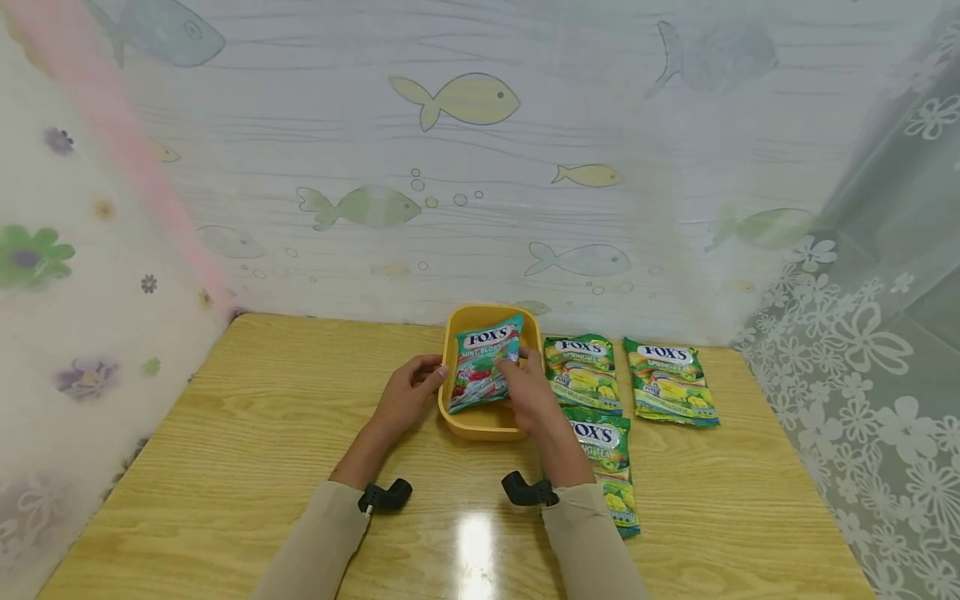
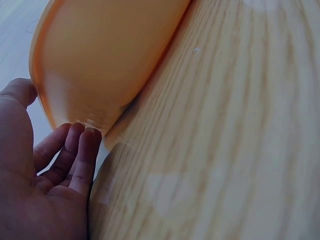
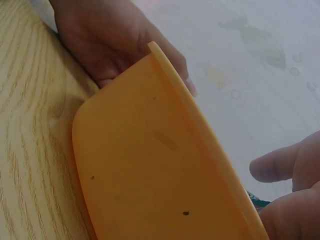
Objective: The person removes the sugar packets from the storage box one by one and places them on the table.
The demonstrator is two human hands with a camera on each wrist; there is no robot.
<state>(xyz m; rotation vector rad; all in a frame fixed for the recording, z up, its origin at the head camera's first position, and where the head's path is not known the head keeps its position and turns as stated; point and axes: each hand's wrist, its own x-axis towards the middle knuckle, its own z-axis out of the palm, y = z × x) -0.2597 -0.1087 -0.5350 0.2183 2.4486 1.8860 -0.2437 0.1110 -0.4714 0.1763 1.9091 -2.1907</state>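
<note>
A teal Fox's Mint Blossom candy bag [image 1: 481,367] lies tilted in a yellow plastic container [image 1: 480,433]. My right hand [image 1: 534,392] reaches over the container's right side and holds the bag by its right edge, with the thumb on its front. At the container's left side is my left hand [image 1: 405,396], its thumb at the rim. The left wrist view shows the curled fingers [image 2: 86,145] meeting the outer wall. In the right wrist view, the container's wall [image 3: 145,150] hides nearly all of the bag.
Three green Fox's Spring Tea bags lie to the right: one bag [image 1: 582,375] beside the container, another bag [image 1: 670,382] farther right, and a nearer bag [image 1: 618,492] partly behind my right forearm. The wooden table [image 1: 285,417] meets a fish-patterned curtain [image 1: 465,208] at the back.
</note>
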